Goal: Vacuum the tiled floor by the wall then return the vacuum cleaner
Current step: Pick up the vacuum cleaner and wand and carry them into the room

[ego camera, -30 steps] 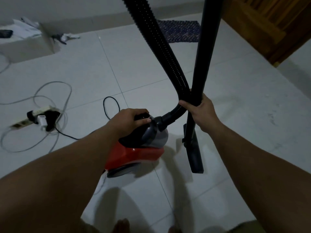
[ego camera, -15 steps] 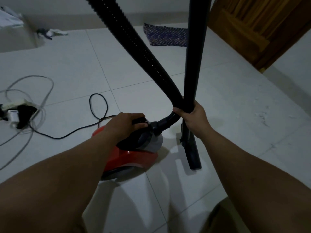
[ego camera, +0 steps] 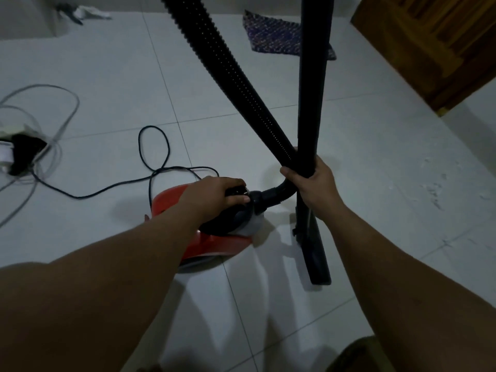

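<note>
The left hand (ego camera: 217,196) is closed over the black handle on top of the vacuum cleaner (ego camera: 212,237), a low, rounded canister with a glossy red shell, a dark domed top and a pale translucent front. It sits on the tiled floor (ego camera: 375,162) directly under that hand. The right hand (ego camera: 312,183) is wrapped around two things at once: the smooth, straight black tube (ego camera: 312,89), standing nearly upright, and the ribbed, flexible black hose (ego camera: 228,65), which crosses the tube at the grip. Below the right hand the hose bends in a smooth elbow into the canister's front, just beside the left fingertips. Under the right wrist the tube ends in a long, narrow, flat floor nozzle (ego camera: 314,251) resting on the tiles.

The floor is large pale square tiles with thin grout lines; some whitish scuffs mark it out to the right of the right hand. Left of the left hand a thin black power cord (ego camera: 154,157) loops across the tiles toward a power strip (ego camera: 16,154) tangled with pale grey cables (ego camera: 67,114). Beyond both hands lies a dark patterned mat (ego camera: 273,36), partly hidden by the tube. A brown wooden door (ego camera: 429,44) with panelled grain stands far right of the right hand.
</note>
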